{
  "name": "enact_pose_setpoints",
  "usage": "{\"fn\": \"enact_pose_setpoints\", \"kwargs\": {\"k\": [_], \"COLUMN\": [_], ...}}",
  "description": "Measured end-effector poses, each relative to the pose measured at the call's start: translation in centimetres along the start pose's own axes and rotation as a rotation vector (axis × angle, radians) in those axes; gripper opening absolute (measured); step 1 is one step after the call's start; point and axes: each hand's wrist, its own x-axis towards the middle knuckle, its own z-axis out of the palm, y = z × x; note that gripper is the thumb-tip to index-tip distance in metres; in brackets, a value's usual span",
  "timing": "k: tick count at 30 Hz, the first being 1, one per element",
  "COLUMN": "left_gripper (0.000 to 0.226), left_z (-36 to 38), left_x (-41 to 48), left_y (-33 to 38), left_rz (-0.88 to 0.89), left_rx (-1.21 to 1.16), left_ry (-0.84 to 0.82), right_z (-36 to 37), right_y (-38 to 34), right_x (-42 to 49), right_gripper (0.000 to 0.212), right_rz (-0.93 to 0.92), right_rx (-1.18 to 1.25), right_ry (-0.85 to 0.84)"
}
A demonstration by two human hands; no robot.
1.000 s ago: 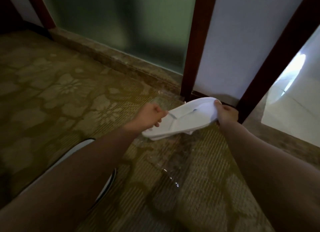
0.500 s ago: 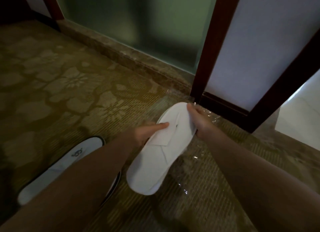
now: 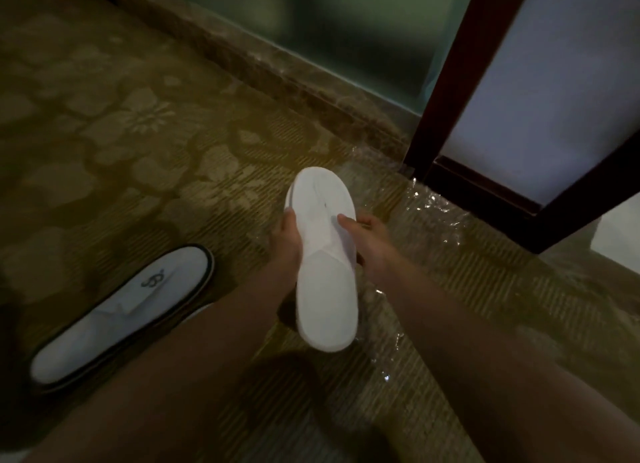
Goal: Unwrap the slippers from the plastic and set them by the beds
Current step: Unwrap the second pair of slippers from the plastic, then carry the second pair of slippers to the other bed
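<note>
The slipper (image 3: 323, 272) between the two hands is all white. The other slipper (image 3: 121, 310) on the floor is white too, with a dark edge all around it and a small dark curly mark on top. The carpet (image 3: 114, 144) is a dull yellow-green with big pale flowers and thin stripes. The plastic (image 3: 429, 227) on the carpet is see-through with shiny white spots. The step (image 3: 277, 71) along the wall is brown and speckled. The glass (image 3: 346, 22) above it is cloudy green. The door frame (image 3: 446, 81) is dark red-brown, and the panel (image 3: 540, 92) in it is pale bluish white.
</note>
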Motion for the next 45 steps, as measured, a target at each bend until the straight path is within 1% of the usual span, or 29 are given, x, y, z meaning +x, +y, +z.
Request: {"fn": "enact_pose_setpoints", "kwargs": {"k": [2, 3, 5, 6, 7, 9, 10, 12, 14, 16, 17, 19, 21, 25, 30, 32, 34, 39, 42, 45], "left_gripper": [0.054, 0.053, 0.055, 0.056, 0.057, 0.054, 0.053, 0.053, 0.05, 0.046, 0.046, 0.045, 0.045, 0.04, 0.039, 0.04, 0.041, 0.043, 0.042, 0.042], "left_z": [-0.5, -0.8, -2.3, -3.1, -3.8, -5.8, -7.0, -9.6, -12.5, -15.0, -16.0, -17.8, -19.0, -19.9, -21.5, -22.4, -23.4, -26.0, -27.0, -28.6], "left_x": [-1.0, -1.6, -2.7, -3.2, -3.7, -5.4, -6.5, -8.7, -11.7, -15.1, -16.8, -19.7, -22.2, -27.3, -31.9, -33.3, -34.5, -38.7, -41.8, -45.4], "left_y": [-0.5, -0.6, -0.5, -0.6, -0.5, -0.3, -0.2, 0.0, -0.1, 0.2, 0.7, 2.0, 4.0, 9.1, 15.3, 17.2, 18.8, 21.0, 20.9, 20.4], "left_rz": [-0.019, -0.038, -0.054, -0.06, -0.05, -0.026, -0.047, -0.127, -0.186, -0.255, -0.295, -0.343, -0.352, -0.305, -0.264, -0.233, -0.204, -0.17, -0.182, -0.188], "left_rx": [0.014, -0.006, -0.036, -0.028, 0.002, 0.039, 0.024, -0.009, -0.016, -0.009, -0.006, 0.007, 0.025, 0.151, 0.195, 0.206, 0.208, 0.139, 0.045, -0.035], "left_ry": [0.015, -0.003, -0.003, -0.008, -0.029, -0.036, -0.027, -0.016, -0.016, 0.036, 0.068, 0.145, 0.208, 0.231, 0.226, 0.243, 0.3, 0.481, 0.537, 0.592], "right_z": [0.4, 0.5, 0.8, 0.9, 1.2, 1.7, 1.9, 1.9, 1.8, 1.7, 1.7, 1.3, 0.8, 0.3, 0.5, 0.8, 1.5, 3.0, 3.8, 5.2], "right_y": [0.8, 1.0, 1.7, 2.0, 2.0, 2.4, 2.7, 3.2, 3.2, 2.6, 1.9, -0.2, -2.7, -8.6, -15.3, -17.5, -19.4, -22.2, -23.6, -24.9], "right_x": [-1.0, -1.8, -3.6, -4.8, -5.8, -8.3, -9.5, -12.4, -15.9, -19.5, -21.2, -24.5, -27.3, -31.5, -35.5, -36.8, -38.1, -41.6, -44.4, -47.5], "right_gripper": [0.038, 0.04, 0.034, 0.03, 0.03, 0.045, 0.048, 0.048, 0.045, 0.043, 0.045, 0.052, 0.055, 0.053, 0.047, 0.047, 0.044, 0.038, 0.038, 0.043], "right_rz": [0.073, 0.097, 0.146, 0.166, 0.168, 0.177, 0.165, 0.165, 0.224, 0.291, 0.315, 0.369, 0.412, 0.328, 0.184, 0.134, 0.107, 0.018, 0.008, 0.023], "right_rx": [-0.011, -0.011, 0.021, 0.044, 0.073, 0.091, 0.096, 0.119, 0.157, 0.129, 0.08, 0.004, -0.074, -0.298, -0.423, -0.472, -0.519, -0.631, -0.652, -0.679], "right_ry": [0.013, 0.024, 0.04, 0.045, 0.045, 0.054, 0.072, 0.123, 0.096, 0.043, 0.03, 0.022, 0.044, 0.081, 0.081, 0.042, -0.01, -0.114, -0.159, -0.251]}}
